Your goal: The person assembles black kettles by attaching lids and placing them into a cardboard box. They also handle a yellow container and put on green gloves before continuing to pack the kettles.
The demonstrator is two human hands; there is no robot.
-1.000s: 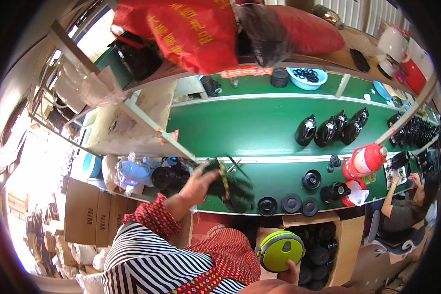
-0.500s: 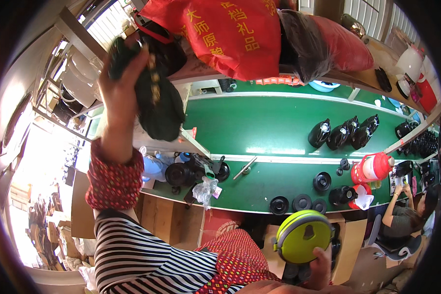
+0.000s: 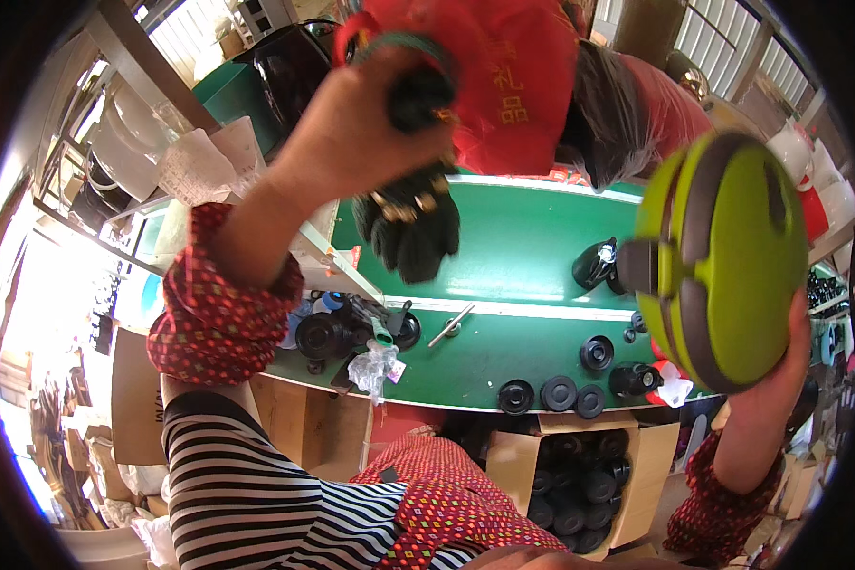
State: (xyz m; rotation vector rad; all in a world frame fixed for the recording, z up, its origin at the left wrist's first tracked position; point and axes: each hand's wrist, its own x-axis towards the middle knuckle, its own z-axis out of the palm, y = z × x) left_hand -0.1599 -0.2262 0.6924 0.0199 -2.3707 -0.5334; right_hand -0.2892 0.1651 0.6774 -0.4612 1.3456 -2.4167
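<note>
My left hand [image 3: 370, 123] is raised in front of a red bag [image 3: 503, 85], its fingers closed round the cuff of dark knit gloves [image 3: 413, 233] with a gold-coloured trim. The glove fingers hang down over the green bench. On the right, my right hand [image 3: 779, 366] grips the lower edge of a round lime-green lunch box [image 3: 746, 256]. A dark grey band circles the box and a grey clasp sits on its side. The box is held up on edge, close to the camera, and hides part of the bench; some of my right fingers are hidden behind it.
The green bench [image 3: 522, 252] carries black round lids [image 3: 559, 392], black flasks [image 3: 596, 264] and a metal rod [image 3: 451, 325]. Below it, an open carton [image 3: 651, 465] holds several black round parts. Crumpled clear plastic [image 3: 372, 370] lies at the bench's front left. A metal shelf post [image 3: 147, 76] rises at upper left.
My left hand has moved right with the gloves, across the red bag. My right hand has lifted the lunch box up and right, tilting it on edge. The carton below now shows more fully.
</note>
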